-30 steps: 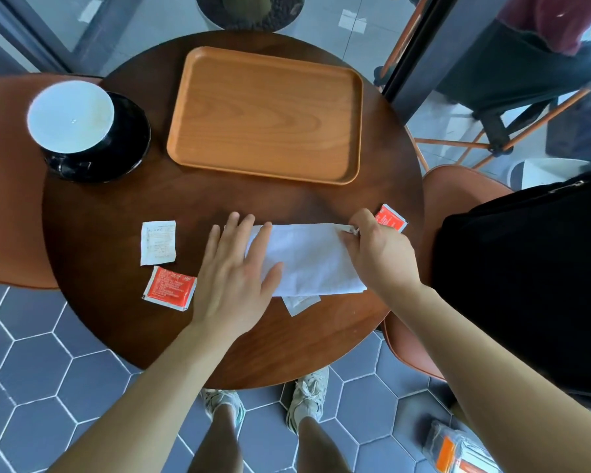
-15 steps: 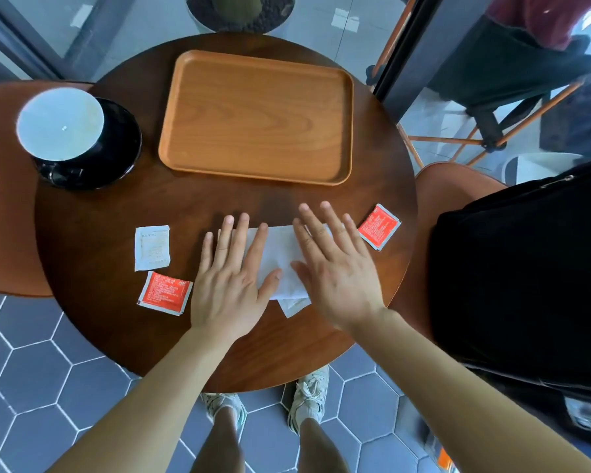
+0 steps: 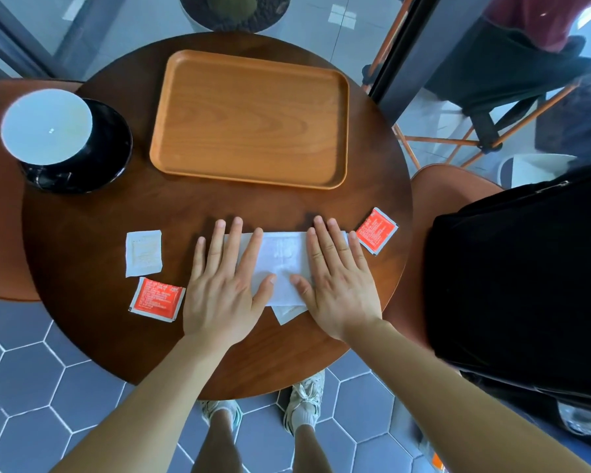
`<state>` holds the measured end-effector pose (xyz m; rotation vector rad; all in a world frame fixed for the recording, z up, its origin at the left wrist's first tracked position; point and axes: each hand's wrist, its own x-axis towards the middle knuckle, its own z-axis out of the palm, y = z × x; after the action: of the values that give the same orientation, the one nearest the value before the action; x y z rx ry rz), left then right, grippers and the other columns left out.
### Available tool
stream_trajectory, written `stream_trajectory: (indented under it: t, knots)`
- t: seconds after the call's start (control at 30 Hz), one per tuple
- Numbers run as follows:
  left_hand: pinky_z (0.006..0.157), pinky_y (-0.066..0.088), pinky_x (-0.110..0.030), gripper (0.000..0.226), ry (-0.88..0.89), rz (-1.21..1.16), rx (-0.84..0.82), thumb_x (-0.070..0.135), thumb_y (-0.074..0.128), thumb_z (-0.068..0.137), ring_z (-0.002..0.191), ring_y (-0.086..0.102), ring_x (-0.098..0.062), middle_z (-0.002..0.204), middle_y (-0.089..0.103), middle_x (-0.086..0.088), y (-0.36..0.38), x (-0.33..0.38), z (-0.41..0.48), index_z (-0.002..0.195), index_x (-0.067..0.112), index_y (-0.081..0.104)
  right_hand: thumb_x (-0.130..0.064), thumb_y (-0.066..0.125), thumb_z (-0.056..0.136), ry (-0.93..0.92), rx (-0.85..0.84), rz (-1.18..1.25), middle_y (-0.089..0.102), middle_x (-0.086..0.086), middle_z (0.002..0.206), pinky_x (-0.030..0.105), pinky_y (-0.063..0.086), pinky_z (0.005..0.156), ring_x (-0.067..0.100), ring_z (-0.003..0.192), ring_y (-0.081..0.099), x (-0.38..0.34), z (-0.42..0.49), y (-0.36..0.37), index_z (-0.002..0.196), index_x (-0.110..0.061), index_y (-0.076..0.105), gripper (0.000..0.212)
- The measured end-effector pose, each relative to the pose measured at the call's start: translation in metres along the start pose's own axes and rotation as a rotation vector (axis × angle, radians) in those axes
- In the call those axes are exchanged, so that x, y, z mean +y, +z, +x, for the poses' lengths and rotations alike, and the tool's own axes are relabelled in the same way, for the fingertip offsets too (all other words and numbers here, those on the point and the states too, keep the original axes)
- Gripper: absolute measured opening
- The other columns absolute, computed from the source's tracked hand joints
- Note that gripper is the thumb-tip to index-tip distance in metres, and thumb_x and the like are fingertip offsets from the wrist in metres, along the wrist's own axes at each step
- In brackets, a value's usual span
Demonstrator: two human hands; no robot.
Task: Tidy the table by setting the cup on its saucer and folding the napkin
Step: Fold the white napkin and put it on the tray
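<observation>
The left hand (image 3: 224, 288) and right hand (image 3: 335, 281), fingers (image 3: 234, 240) straight, have spread apart pressing the napkin (image 3: 282, 257).

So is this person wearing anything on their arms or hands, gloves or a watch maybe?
No. Both forearms are bare to the picture's edge, no sleeve in view. The left hand and right hand show no gloves, rings, watch or bracelet.

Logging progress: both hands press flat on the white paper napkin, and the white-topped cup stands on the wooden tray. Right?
No: in the head view the white-topped cup stands on the black saucer, left of the wooden tray. The left hand and right hand press flat on the white paper napkin.
</observation>
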<state>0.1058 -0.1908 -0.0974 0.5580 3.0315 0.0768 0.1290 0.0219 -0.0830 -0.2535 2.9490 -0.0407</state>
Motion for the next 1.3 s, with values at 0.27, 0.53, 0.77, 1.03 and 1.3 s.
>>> stream_trajectory:
  t: [0.27,0.53,0.77,1.03,1.3]
  knots:
    - [0.126,0.013,-0.052,0.072,-0.003,0.007,-0.016,0.063,0.018,0.102,0.157,0.008,-0.032,0.169,0.014,-0.014,-0.001,0.001,0.0,0.162,0.023,0.01,-0.055,0.024,0.105,-0.019,0.102,-0.026,0.007,0.012,0.168,0.053,0.005,0.125,0.03,0.155,-0.002,-0.007,-0.002,-0.016,0.158,-0.005,0.017,0.073]
    - [0.126,0.013,-0.052,0.072,-0.005,0.013,-0.003,0.064,0.018,0.102,0.157,0.008,-0.031,0.169,0.014,-0.013,0.002,0.001,0.0,0.162,0.024,0.01,-0.056,0.018,0.106,-0.097,0.029,0.033,0.005,0.012,0.167,0.043,0.0,0.126,0.028,0.155,-0.006,-0.012,0.017,-0.011,0.158,-0.006,0.014,0.073]
    - [0.125,0.015,-0.054,0.072,-0.021,0.015,-0.046,0.064,0.016,0.102,0.156,0.005,-0.038,0.169,0.016,-0.013,-0.003,0.0,0.0,0.162,0.025,0.011,-0.058,0.015,0.105,-0.102,0.051,0.023,0.005,0.01,0.168,0.04,-0.005,0.125,0.025,0.155,-0.005,-0.004,0.011,-0.003,0.159,-0.008,0.012,0.074]
    - [0.123,0.016,-0.056,0.069,-0.206,-0.138,-0.134,0.055,0.034,0.101,0.155,0.012,-0.038,0.168,0.016,-0.015,-0.034,0.018,-0.007,0.16,0.022,0.021,-0.06,0.011,0.104,-0.095,0.023,0.019,0.005,0.009,0.168,0.04,-0.006,0.125,0.024,0.155,-0.005,-0.004,0.012,-0.006,0.159,-0.008,0.011,0.075]
    - [0.107,0.041,-0.042,0.058,-0.617,-0.589,-0.014,0.025,0.063,0.097,0.132,0.048,-0.031,0.143,0.051,-0.014,-0.063,0.024,-0.032,0.149,0.009,0.044,-0.057,0.009,0.105,-0.131,0.028,0.077,0.002,0.008,0.168,0.042,-0.003,0.126,0.024,0.155,-0.007,0.0,0.011,-0.013,0.159,-0.01,0.011,0.072]
